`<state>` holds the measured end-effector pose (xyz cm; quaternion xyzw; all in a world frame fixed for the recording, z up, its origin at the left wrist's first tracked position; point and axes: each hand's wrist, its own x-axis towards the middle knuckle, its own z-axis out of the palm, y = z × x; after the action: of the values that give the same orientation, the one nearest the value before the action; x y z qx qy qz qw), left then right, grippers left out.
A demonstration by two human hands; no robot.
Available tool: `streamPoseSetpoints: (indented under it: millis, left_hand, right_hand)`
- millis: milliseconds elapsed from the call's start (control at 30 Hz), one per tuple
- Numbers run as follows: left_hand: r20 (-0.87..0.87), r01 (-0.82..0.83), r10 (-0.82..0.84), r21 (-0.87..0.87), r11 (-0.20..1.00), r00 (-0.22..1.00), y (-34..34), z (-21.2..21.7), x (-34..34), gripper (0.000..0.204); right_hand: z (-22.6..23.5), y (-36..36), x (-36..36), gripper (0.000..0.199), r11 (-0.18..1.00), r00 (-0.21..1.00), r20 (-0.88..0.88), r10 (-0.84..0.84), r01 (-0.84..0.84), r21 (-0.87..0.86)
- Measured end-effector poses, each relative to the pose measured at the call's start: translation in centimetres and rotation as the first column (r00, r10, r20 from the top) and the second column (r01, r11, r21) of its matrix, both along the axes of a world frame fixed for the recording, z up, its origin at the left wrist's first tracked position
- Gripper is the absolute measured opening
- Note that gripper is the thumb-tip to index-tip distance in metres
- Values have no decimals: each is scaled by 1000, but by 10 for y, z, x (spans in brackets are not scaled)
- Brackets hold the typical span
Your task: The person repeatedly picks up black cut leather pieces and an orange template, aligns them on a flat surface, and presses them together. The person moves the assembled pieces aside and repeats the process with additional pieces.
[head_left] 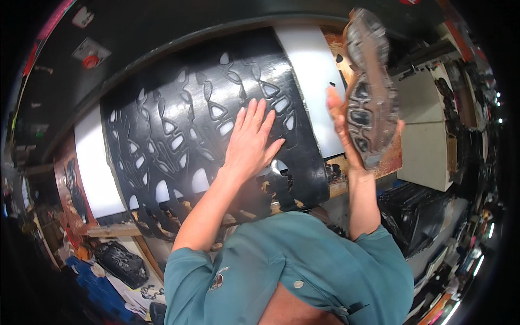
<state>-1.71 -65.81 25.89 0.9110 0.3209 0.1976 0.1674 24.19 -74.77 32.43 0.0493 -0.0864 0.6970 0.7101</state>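
Observation:
My left hand point(251, 140) lies flat on a black flexible sheet point(306, 168), its fingers spread. Rows of sole-shaped outlines and small holes mark the sheet, and white shows through many of them. At the right, my right hand point(342, 127) holds up a sole-shaped metal cutting die point(374, 103), with its looped inner edges facing me. The die is slightly blurred and hides most of the palm. It is tilted nearly upright, above the right end of a white board point(314, 81) that lies under the sheet.
A dark machine beam point(162, 24) with a red button point(90, 62) spans the far side. Pale boxes point(420, 146) stand at the right, above stacked black sheets point(411, 216). Lower left are a black bundle point(122, 264) and blue material point(95, 287). The black sheet's ragged near edge hangs towards me.

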Motion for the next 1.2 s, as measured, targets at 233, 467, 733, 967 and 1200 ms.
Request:
streamPoseSetpoints:
  millis: [233, 467, 733, 967, 1200]
  left_hand:
    - [239, 45, 5, -204, 978, 971, 7, 4, -16, 53]
    - [260, -540, 528, -30, 841, 808, 11, 18, -176, 45]
    - [-154, -888, 916, 231, 398, 371, -15, 4, -322, 66]
    - [36, -848, 858, 179, 498, 512, -18, 14, -334, 57]
    - [165, -565, 872, -703, 432, 462, -9, 34, -361, 49]
  right_hand:
    - [-33, -4, 30, 93, 931, 881, 473, -20, 189, -311]
    - [-29, -9, 31, 89, 778, -558, 744, 369, 623, 81]
    - [-105, -28, 90, 44, 790, -779, 594, 201, 487, 372]
    - [-80, -19, 137, 40, 702, -767, 416, 489, 629, 334]
    - [-35, 69, -69, 33, 695, -815, 544, -201, 273, 666]
